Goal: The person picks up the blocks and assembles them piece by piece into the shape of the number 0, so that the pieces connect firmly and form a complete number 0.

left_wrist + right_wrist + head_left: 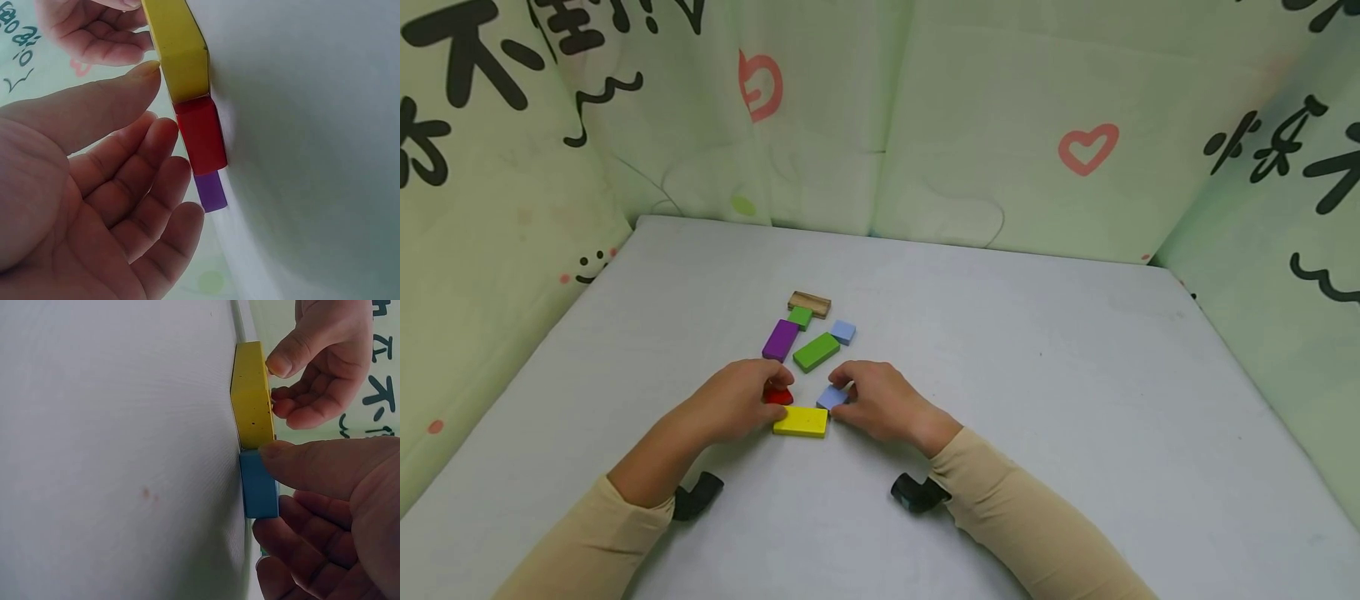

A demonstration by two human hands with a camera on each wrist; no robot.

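Note:
A yellow block lies flat across the near end of a loose arrangement of blocks. My left hand curls round a red block, its thumb tip on the left end of the yellow block. In the left wrist view the red block butts against the yellow one, with a purple block beyond. My right hand pinches a light blue block at the yellow block's right end. The right wrist view shows my right thumb on the upper edge of that blue block.
Farther back lie a purple block, a long green block, another light blue block, a small green block and a brown wooden block. The white table meets printed cloth at its back and sides.

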